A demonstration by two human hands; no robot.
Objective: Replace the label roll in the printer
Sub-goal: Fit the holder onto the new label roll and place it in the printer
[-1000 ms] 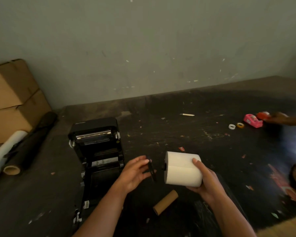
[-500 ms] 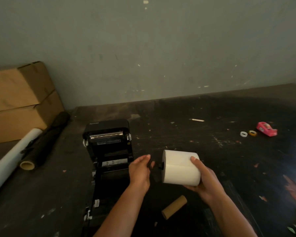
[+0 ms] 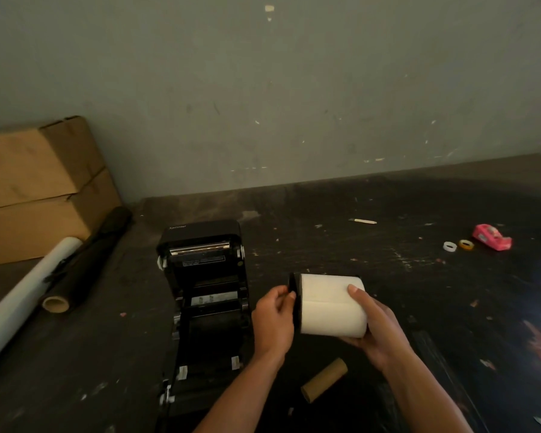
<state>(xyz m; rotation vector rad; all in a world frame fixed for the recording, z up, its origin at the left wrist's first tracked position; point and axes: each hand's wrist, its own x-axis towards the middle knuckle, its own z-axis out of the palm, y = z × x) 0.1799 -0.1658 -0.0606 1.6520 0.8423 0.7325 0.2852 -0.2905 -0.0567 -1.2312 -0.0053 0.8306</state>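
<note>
The right hand [image 3: 374, 326] clasped the white label roll [image 3: 331, 304] above the bench [image 3: 388, 276]; the left hand [image 3: 274, 320] pinched the black end guide [image 3: 293, 295] against its left face, beside the opened printer [image 3: 205, 289].

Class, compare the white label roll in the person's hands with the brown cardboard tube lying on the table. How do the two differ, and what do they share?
The white label roll is thick and full of paper; the cardboard tube is thin and bare. The label roll is white, the tube brown. The label roll is held above the table by the right hand, with the left hand at its end; the tube lies loose on the table, untouched. Both are cylinders lying on their sides.
</note>
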